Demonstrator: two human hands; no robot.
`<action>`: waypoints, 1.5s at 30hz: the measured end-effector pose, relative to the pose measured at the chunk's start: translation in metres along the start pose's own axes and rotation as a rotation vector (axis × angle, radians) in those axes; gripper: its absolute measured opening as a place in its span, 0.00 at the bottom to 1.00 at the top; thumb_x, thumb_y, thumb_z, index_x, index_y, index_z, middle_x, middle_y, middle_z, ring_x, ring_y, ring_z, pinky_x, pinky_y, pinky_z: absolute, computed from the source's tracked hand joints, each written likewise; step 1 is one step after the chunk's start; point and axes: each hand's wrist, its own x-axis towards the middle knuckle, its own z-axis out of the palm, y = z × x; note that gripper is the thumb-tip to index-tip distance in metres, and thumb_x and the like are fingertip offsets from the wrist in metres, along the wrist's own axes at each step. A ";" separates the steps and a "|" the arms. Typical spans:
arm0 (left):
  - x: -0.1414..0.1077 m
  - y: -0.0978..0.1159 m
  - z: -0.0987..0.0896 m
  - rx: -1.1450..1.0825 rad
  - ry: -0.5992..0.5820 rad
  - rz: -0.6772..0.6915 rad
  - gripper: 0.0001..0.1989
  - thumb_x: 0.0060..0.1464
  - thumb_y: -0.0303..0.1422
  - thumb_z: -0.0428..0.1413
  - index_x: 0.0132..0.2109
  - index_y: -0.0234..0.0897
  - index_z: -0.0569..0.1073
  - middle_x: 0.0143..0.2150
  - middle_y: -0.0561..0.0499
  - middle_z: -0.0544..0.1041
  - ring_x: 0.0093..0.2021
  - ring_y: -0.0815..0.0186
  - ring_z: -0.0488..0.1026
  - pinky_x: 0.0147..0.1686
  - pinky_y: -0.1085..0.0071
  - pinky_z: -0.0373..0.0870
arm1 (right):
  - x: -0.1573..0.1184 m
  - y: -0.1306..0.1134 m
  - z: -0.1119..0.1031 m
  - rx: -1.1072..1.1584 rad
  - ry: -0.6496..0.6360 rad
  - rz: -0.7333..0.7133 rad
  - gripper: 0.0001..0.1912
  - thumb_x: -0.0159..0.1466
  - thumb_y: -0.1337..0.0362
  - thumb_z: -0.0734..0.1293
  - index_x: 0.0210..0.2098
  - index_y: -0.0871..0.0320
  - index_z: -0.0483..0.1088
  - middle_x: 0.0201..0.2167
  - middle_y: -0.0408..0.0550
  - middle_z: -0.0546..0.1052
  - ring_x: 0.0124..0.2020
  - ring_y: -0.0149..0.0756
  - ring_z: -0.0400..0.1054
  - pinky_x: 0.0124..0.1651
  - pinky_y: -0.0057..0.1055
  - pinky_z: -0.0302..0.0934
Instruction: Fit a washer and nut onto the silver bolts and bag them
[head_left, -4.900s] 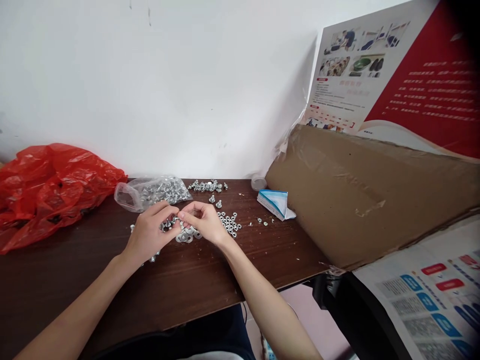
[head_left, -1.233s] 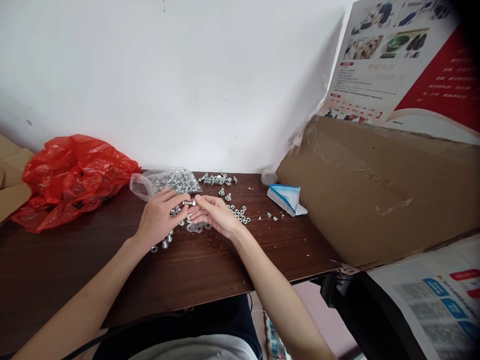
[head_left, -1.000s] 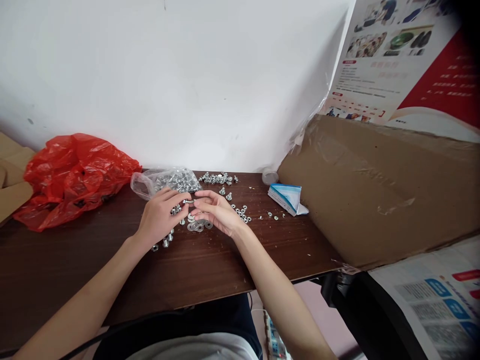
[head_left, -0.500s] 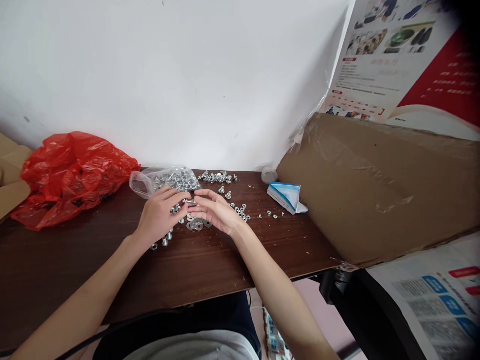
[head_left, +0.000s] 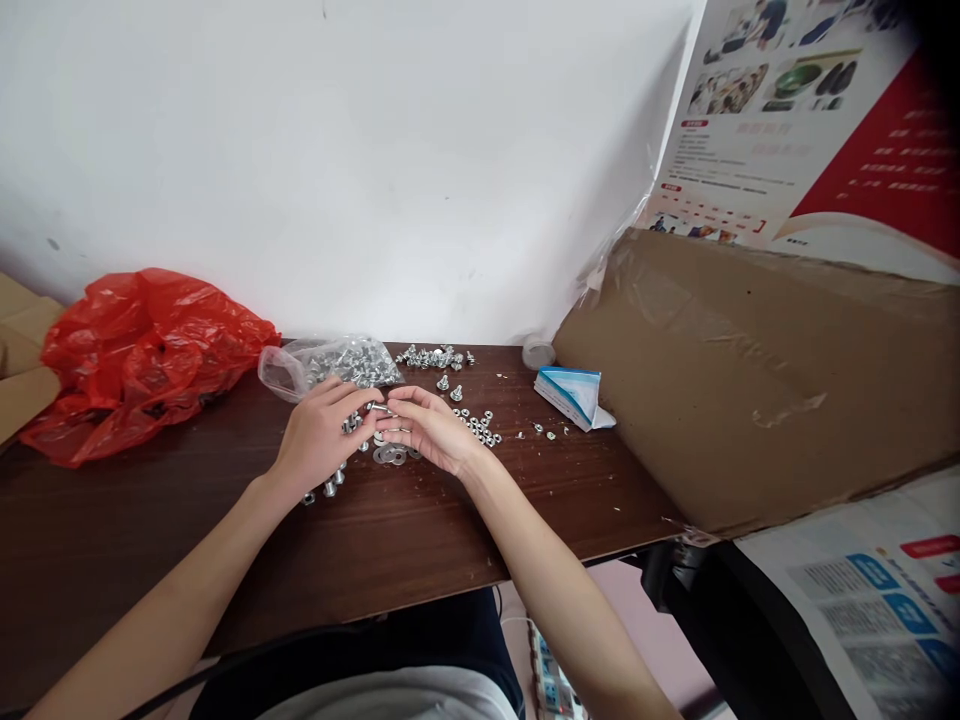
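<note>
Brown wood-grain tabletop (head_left: 420, 545) spreads beneath both grips as I watch through the head camera, a clear bag of hardware (head_left: 341, 358) just beyond the left hand (head_left: 319, 432). Facing it from the right, the right hand (head_left: 433, 430) curls its fingers inward, with flat washers (head_left: 390, 456) lying under the gap between the two. I see the silver bolt (head_left: 379, 408) bridging that gap, long axis running crosswise and dipping slightly rightward, one end pinched in the left fingertips, the other at the right fingertips, whose hold I cannot tell.
</note>
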 end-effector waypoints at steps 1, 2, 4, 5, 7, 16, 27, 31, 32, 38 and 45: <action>0.000 0.000 0.000 -0.003 0.000 -0.004 0.09 0.59 0.28 0.50 0.42 0.37 0.74 0.30 0.51 0.74 0.34 0.64 0.66 0.37 0.67 0.66 | 0.001 0.001 0.000 -0.014 0.006 -0.002 0.10 0.57 0.67 0.72 0.36 0.60 0.67 0.29 0.46 0.77 0.29 0.28 0.72 0.36 0.27 0.71; 0.000 0.000 0.000 -0.009 0.000 -0.007 0.09 0.59 0.28 0.50 0.42 0.37 0.74 0.30 0.51 0.74 0.34 0.64 0.66 0.37 0.67 0.66 | 0.002 0.003 0.000 -0.027 0.021 -0.015 0.09 0.57 0.66 0.72 0.35 0.60 0.68 0.28 0.46 0.76 0.28 0.27 0.72 0.35 0.25 0.70; 0.000 0.000 0.000 -0.020 0.004 -0.013 0.09 0.59 0.28 0.50 0.42 0.37 0.74 0.31 0.51 0.75 0.34 0.64 0.66 0.37 0.67 0.66 | 0.003 0.004 -0.001 -0.030 0.055 -0.078 0.11 0.54 0.69 0.74 0.33 0.60 0.68 0.28 0.43 0.75 0.28 0.26 0.71 0.35 0.24 0.70; -0.001 0.000 0.001 -0.022 0.012 -0.018 0.09 0.59 0.28 0.51 0.43 0.37 0.74 0.31 0.51 0.75 0.34 0.64 0.66 0.37 0.66 0.66 | 0.004 0.004 -0.001 -0.017 0.061 -0.112 0.14 0.52 0.71 0.75 0.33 0.59 0.67 0.29 0.43 0.75 0.30 0.27 0.72 0.36 0.25 0.70; -0.002 -0.002 0.001 -0.023 0.024 -0.031 0.09 0.59 0.29 0.51 0.44 0.37 0.74 0.31 0.51 0.75 0.34 0.64 0.67 0.38 0.66 0.66 | 0.004 0.005 -0.001 0.033 0.041 -0.141 0.21 0.47 0.74 0.76 0.36 0.58 0.66 0.34 0.44 0.76 0.34 0.30 0.74 0.38 0.27 0.71; -0.004 -0.004 0.002 -0.021 0.036 -0.053 0.09 0.59 0.30 0.51 0.44 0.37 0.75 0.33 0.50 0.77 0.35 0.64 0.69 0.37 0.67 0.68 | 0.007 0.010 0.001 -0.133 -0.004 -0.138 0.17 0.50 0.60 0.77 0.34 0.61 0.72 0.29 0.45 0.77 0.27 0.28 0.71 0.34 0.27 0.68; -0.003 -0.009 -0.002 -0.105 0.117 -0.235 0.13 0.58 0.35 0.54 0.47 0.37 0.77 0.28 0.53 0.73 0.29 0.68 0.70 0.30 0.72 0.68 | 0.006 0.000 -0.001 -0.097 0.150 -0.221 0.14 0.47 0.64 0.77 0.31 0.61 0.74 0.29 0.45 0.77 0.28 0.28 0.71 0.35 0.26 0.67; -0.004 -0.008 0.000 -0.131 0.075 -0.155 0.13 0.59 0.35 0.54 0.49 0.38 0.77 0.31 0.50 0.75 0.33 0.65 0.71 0.35 0.69 0.69 | 0.005 0.002 0.001 -0.024 0.018 -0.082 0.14 0.51 0.61 0.76 0.33 0.62 0.75 0.31 0.48 0.78 0.26 0.24 0.67 0.26 0.20 0.60; -0.004 -0.008 0.001 -0.140 0.068 -0.134 0.13 0.59 0.36 0.55 0.49 0.38 0.77 0.32 0.50 0.75 0.34 0.64 0.71 0.35 0.68 0.69 | 0.004 0.002 0.002 -0.026 0.003 -0.073 0.13 0.52 0.60 0.76 0.33 0.62 0.75 0.31 0.47 0.77 0.25 0.23 0.66 0.25 0.20 0.59; -0.003 -0.006 0.003 -0.183 0.057 -0.056 0.12 0.60 0.37 0.55 0.46 0.38 0.77 0.33 0.50 0.78 0.34 0.63 0.69 0.37 0.66 0.69 | 0.003 0.003 0.005 -0.113 0.043 -0.032 0.17 0.46 0.61 0.79 0.33 0.60 0.77 0.24 0.40 0.73 0.20 0.20 0.58 0.22 0.20 0.53; -0.003 -0.006 0.002 -0.204 0.080 -0.043 0.14 0.60 0.38 0.54 0.48 0.37 0.78 0.31 0.49 0.78 0.34 0.63 0.69 0.36 0.67 0.69 | 0.003 0.006 0.005 -0.208 0.076 -0.114 0.17 0.45 0.60 0.79 0.33 0.59 0.77 0.22 0.40 0.71 0.20 0.22 0.52 0.23 0.24 0.45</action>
